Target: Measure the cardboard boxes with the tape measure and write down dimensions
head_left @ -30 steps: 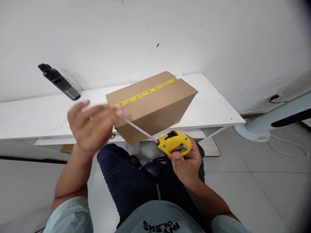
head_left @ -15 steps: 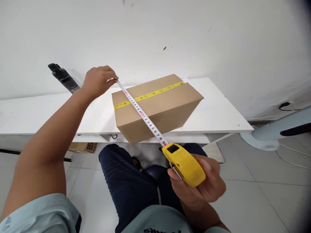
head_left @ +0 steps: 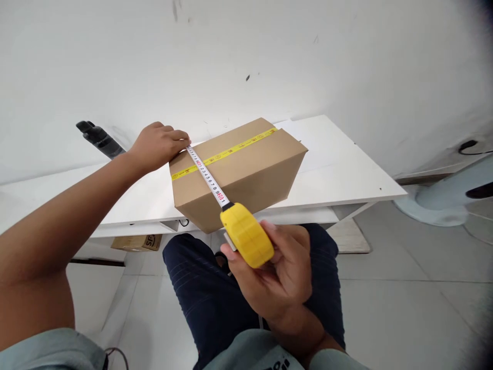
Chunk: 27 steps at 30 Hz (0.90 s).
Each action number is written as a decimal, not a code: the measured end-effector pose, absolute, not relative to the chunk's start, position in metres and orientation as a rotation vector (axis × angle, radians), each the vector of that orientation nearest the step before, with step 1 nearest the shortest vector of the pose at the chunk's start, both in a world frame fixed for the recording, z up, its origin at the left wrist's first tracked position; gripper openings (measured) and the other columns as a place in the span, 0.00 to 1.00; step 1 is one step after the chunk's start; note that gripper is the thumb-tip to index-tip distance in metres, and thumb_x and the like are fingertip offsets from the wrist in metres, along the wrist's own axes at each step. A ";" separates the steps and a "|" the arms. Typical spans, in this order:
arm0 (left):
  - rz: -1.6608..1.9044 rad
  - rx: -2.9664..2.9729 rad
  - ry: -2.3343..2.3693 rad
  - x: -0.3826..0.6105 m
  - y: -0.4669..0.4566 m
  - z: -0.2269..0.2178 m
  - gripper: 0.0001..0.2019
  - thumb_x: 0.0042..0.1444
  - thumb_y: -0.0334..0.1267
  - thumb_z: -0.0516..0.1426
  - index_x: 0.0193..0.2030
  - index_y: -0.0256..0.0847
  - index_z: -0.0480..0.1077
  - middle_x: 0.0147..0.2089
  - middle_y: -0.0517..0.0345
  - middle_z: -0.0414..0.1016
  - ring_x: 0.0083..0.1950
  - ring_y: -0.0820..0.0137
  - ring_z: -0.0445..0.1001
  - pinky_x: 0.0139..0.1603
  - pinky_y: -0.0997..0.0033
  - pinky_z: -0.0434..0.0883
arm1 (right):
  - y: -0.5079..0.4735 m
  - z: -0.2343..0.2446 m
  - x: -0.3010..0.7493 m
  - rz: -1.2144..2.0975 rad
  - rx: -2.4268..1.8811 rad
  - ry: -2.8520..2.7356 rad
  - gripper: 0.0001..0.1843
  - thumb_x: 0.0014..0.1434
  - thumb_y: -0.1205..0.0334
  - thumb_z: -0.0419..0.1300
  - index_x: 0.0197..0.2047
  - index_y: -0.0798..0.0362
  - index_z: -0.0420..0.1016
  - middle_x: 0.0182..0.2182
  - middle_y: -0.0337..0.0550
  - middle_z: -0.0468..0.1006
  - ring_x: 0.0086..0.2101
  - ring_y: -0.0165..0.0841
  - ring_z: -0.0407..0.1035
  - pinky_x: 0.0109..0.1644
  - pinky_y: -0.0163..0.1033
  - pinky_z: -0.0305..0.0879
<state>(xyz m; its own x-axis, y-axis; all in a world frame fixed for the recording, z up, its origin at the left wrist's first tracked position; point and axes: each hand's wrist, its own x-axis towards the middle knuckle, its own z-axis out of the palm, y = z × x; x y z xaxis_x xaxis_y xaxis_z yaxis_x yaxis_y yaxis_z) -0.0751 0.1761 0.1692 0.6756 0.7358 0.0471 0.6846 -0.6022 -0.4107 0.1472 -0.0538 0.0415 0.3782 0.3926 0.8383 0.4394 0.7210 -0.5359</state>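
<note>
A brown cardboard box (head_left: 239, 169) with a yellow printed strip of packing tape (head_left: 231, 152) along its top rests on a white bench. My right hand (head_left: 281, 267) grips the yellow case of a tape measure (head_left: 246, 234) in front of the box. From the case, the white blade (head_left: 208, 177) runs slanting over the box's top near its left end. Its far end is pinched in the fingers of my left hand (head_left: 162, 146), at the far left part of the box. The fingertips hide the blade's hook.
A dark bottle-like object (head_left: 100, 139) leans by the wall behind my left arm. Below the white bench (head_left: 339, 154), another carton (head_left: 136, 242) sits at the left. At the right stands a pale round-based stand (head_left: 431, 205) with a cable.
The tape measure's case has come closer to the box, and less blade is showing. My left hand has lowered toward the box top with the blade's end.
</note>
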 end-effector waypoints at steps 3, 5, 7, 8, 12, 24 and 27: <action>0.353 -2.437 -1.099 -0.071 0.171 0.175 0.25 0.67 0.35 0.44 0.61 0.52 0.77 0.68 0.54 0.76 0.60 0.55 0.78 0.60 0.48 0.70 | -0.049 0.035 0.133 0.087 -0.774 -1.148 0.33 0.57 0.69 0.73 0.64 0.52 0.71 0.44 0.46 0.78 0.39 0.34 0.75 0.36 0.40 0.82; 0.421 -2.433 -1.153 -0.069 0.168 0.179 0.26 0.66 0.35 0.46 0.64 0.52 0.76 0.69 0.54 0.75 0.61 0.55 0.78 0.61 0.49 0.71 | -0.046 0.030 0.127 0.136 -0.756 -1.133 0.33 0.57 0.70 0.73 0.64 0.51 0.72 0.45 0.46 0.77 0.41 0.35 0.75 0.37 0.40 0.83; 0.426 -2.468 -1.257 -0.066 0.164 0.182 0.26 0.65 0.38 0.46 0.65 0.52 0.75 0.69 0.57 0.74 0.64 0.57 0.76 0.62 0.52 0.72 | -0.044 0.025 0.124 0.154 -0.760 -1.119 0.33 0.56 0.70 0.73 0.63 0.50 0.72 0.45 0.46 0.76 0.42 0.35 0.75 0.38 0.40 0.84; 0.418 -2.492 -1.318 -0.065 0.161 0.183 0.26 0.66 0.41 0.46 0.65 0.52 0.75 0.70 0.58 0.74 0.66 0.58 0.75 0.62 0.54 0.72 | -0.043 0.023 0.124 0.156 -0.762 -1.111 0.33 0.56 0.70 0.73 0.63 0.49 0.72 0.45 0.46 0.76 0.42 0.35 0.75 0.38 0.40 0.83; 0.378 -2.564 -1.562 -0.054 0.150 0.184 0.29 0.68 0.56 0.43 0.60 0.48 0.78 0.68 0.57 0.74 0.67 0.56 0.73 0.65 0.56 0.70 | -0.042 0.012 0.124 0.185 -0.763 -1.095 0.36 0.55 0.72 0.73 0.65 0.50 0.71 0.47 0.47 0.75 0.45 0.37 0.76 0.41 0.43 0.84; -0.161 -2.651 -1.776 -0.036 0.124 0.147 0.27 0.64 0.65 0.52 0.47 0.43 0.75 0.51 0.45 0.77 0.51 0.55 0.75 0.51 0.56 0.72 | -0.033 0.011 0.120 0.162 -0.798 -1.095 0.32 0.57 0.69 0.72 0.64 0.47 0.74 0.49 0.47 0.70 0.45 0.36 0.75 0.40 0.41 0.81; -0.338 -2.630 -1.824 -0.038 0.123 0.138 0.29 0.62 0.65 0.54 0.54 0.43 0.74 0.54 0.48 0.77 0.54 0.55 0.75 0.52 0.57 0.72 | -0.027 0.014 0.116 0.133 -0.816 -1.093 0.28 0.58 0.67 0.71 0.61 0.47 0.75 0.48 0.46 0.69 0.46 0.36 0.75 0.40 0.41 0.80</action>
